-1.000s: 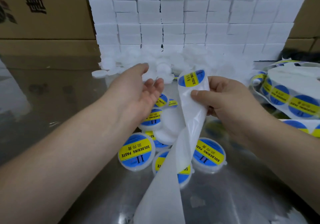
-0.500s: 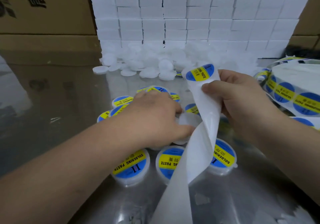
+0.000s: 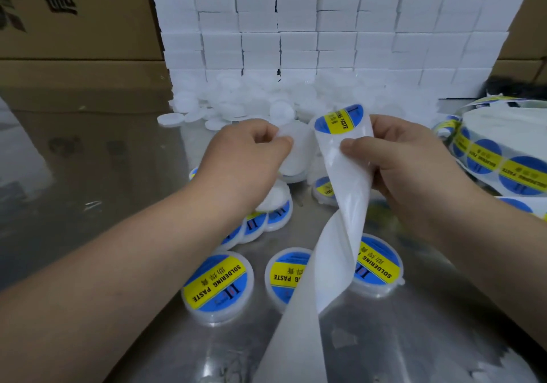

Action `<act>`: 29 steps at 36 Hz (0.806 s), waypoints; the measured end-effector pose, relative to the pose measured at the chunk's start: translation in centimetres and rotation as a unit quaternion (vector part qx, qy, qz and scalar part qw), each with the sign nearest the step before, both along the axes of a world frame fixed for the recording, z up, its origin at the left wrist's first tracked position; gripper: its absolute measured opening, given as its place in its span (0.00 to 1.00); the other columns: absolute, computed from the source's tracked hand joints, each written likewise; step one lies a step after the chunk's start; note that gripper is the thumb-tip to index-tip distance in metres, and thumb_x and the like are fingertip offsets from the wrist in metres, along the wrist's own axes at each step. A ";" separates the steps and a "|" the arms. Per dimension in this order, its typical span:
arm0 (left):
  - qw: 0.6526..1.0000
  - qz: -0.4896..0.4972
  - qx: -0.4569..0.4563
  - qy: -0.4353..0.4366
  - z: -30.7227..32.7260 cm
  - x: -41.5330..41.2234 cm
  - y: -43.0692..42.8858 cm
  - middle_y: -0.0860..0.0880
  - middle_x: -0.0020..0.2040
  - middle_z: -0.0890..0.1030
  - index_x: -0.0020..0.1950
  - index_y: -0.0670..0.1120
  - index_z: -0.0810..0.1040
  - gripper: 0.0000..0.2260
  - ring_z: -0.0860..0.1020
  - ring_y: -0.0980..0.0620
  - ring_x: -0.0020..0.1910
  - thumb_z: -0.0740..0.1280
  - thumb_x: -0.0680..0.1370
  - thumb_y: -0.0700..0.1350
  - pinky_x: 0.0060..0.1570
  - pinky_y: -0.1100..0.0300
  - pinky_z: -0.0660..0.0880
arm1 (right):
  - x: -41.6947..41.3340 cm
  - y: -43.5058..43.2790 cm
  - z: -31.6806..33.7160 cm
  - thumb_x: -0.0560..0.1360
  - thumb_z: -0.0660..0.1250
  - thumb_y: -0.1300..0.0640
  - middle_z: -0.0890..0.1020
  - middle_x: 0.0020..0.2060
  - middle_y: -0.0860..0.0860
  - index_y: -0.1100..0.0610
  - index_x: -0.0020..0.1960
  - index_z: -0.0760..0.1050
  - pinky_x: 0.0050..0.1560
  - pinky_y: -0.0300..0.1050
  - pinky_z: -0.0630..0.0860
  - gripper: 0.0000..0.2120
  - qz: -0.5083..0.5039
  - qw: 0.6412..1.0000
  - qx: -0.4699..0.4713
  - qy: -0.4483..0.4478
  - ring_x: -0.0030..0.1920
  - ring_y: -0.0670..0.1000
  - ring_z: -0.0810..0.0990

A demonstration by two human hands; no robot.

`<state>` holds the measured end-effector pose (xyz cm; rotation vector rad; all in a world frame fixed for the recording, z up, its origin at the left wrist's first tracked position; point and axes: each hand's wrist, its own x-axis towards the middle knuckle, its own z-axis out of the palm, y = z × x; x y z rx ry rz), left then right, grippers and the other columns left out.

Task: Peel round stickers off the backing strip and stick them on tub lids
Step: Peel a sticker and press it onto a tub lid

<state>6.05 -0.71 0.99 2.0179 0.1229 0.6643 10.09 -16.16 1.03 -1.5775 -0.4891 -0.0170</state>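
1. Half a second ago the left hand (image 3: 245, 157) lay low among the labelled tubs; now it is raised and holds a plain white round plastic tub (image 3: 296, 160), with its fingers curled round the edge.
2. The right hand (image 3: 408, 169) pinches the glossy white backing strip (image 3: 346, 181) between thumb and fingers, as before.
3. One round blue-and-yellow sticker (image 3: 339, 119) sits on the bent top of the strip, just above the right thumb and just beside the held tub.
4. The strip hangs twisted down over the labelled round tubs (image 3: 217, 286) on the shiny metal worktop (image 3: 103, 160).
5. A roll of stickers (image 3: 503, 157) lies to the right of the right hand.
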 end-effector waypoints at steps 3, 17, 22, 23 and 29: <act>0.997 0.024 -0.062 -0.034 0.4 -0.1 0.2 0.54 0.30 0.73 0.34 0.47 0.72 0.09 0.67 0.59 0.27 0.66 0.74 0.45 0.27 0.69 0.65 | 0.0 0.0 -0.1 0.72 0.65 0.65 0.85 0.41 0.54 0.53 0.44 0.80 0.50 0.63 0.78 0.09 0.004 1.000 -0.007 -0.004 0.44 0.58 0.84; 0.981 -0.056 0.161 -0.091 0.3 -1.6 -1.1 0.55 0.47 0.74 0.43 0.60 0.72 0.07 0.70 0.60 0.49 0.68 0.72 0.48 0.46 0.71 0.65 | -0.6 0.2 -0.4 0.71 0.67 0.66 0.85 0.38 0.53 0.56 0.43 0.82 0.40 0.43 0.80 0.08 0.089 0.995 -0.031 -0.028 0.38 0.50 0.84; 0.972 -0.048 0.209 -0.097 0.1 -1.6 -1.1 0.57 0.45 0.73 0.40 0.63 0.69 0.07 0.69 0.61 0.47 0.66 0.67 0.58 0.46 0.72 0.64 | -1.1 0.2 -0.2 0.71 0.66 0.68 0.85 0.35 0.55 0.57 0.38 0.82 0.36 0.40 0.79 0.09 0.100 0.994 -0.031 -0.035 0.36 0.49 0.83; 0.971 -0.050 0.213 -0.097 0.1 -1.6 -1.1 0.57 0.44 0.72 0.40 0.63 0.69 0.07 0.68 0.62 0.46 0.66 0.67 0.60 0.46 0.73 0.63 | -1.2 0.2 -0.1 0.70 0.66 0.68 0.84 0.35 0.56 0.57 0.38 0.82 0.37 0.41 0.79 0.10 0.099 0.994 -0.039 -0.039 0.36 0.50 0.82; 0.971 -0.051 0.220 -0.076 0.2 -1.6 -1.0 0.59 0.44 0.73 0.39 0.63 0.69 0.07 0.67 0.61 0.46 0.65 0.66 0.58 0.46 0.73 0.63 | -1.2 0.2 -0.2 0.72 0.67 0.65 0.84 0.39 0.60 0.60 0.41 0.81 0.49 0.56 0.78 0.05 0.072 0.994 -0.067 -0.045 0.45 0.62 0.82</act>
